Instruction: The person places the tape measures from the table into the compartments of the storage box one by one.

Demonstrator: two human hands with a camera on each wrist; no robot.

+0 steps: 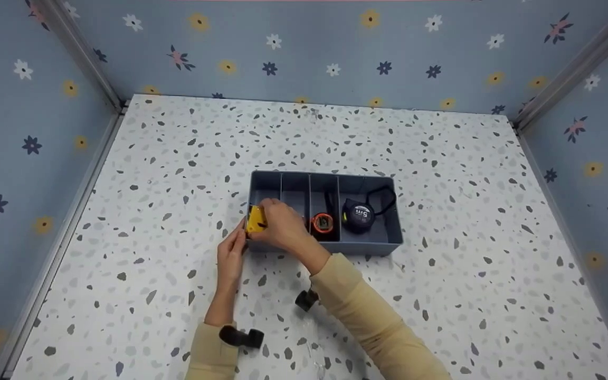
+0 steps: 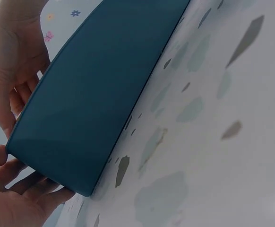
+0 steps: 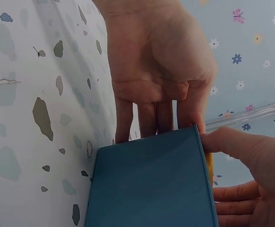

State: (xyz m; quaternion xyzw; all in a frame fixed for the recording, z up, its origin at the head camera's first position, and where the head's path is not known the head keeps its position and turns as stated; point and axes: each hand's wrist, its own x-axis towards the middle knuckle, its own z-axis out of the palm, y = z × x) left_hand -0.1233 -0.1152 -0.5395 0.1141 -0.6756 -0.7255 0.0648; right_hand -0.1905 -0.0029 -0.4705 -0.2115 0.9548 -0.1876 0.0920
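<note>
A blue-grey box (image 1: 370, 248) with several compartments stands on the table. My right hand (image 1: 285, 224) reaches into its left end and pinches a yellow object (image 1: 256, 220) with black marks; the fingers hide part of it, so its kind is unclear. Against the outside of the left end wall my left hand (image 1: 230, 250) presses with extended fingers, its thumb at the rim corner, as the left wrist view shows for the left hand (image 2: 26, 194). An orange-rimmed round stopwatch (image 1: 323, 222) lies in the third compartment. A black tape measure (image 1: 359, 215) sits in the rightmost one.
The white speckled tabletop (image 1: 473, 264) surrounds the box. Blue flowered panels (image 1: 304, 47) rise at the back and both sides. A black wrist strap (image 1: 386, 198) loops from the tape measure against the box's right wall. Black camera mounts (image 1: 241, 336) sit at the wrists.
</note>
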